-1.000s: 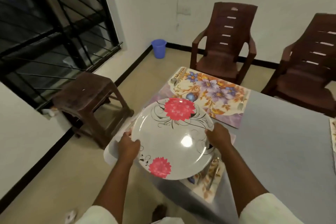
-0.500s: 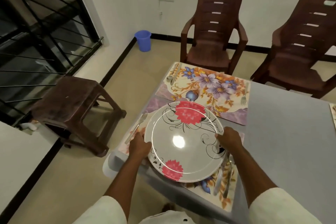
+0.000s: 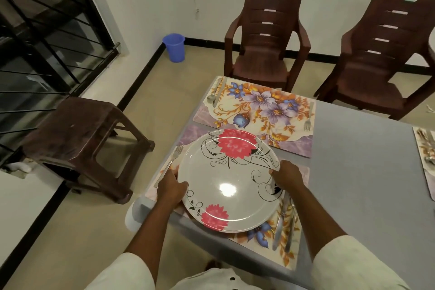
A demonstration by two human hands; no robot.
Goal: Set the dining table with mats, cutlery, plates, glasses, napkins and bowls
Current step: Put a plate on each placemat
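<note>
White plate (image 3: 229, 181) with red flowers, frame centre, over near floral mat (image 3: 288, 252). Fork (image 3: 170, 163) left of it, knife (image 3: 280, 221) and spoon (image 3: 291, 226) right. Second mat (image 3: 256, 113) beyond, with cutlery.

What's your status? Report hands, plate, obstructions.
Left hand and right hand grip plate rims. Plate over near mat, between fork and knife. Nothing blocking.

Two brown plastic chairs (image 3: 263, 37) (image 3: 386, 52) stand at 12 and 2 o'clock. Brown stool (image 3: 82, 141) at 9 o'clock. Blue bucket (image 3: 174, 47) at 11 o'clock against the wall. Barred window (image 3: 47, 37) at 10 o'clock.
</note>
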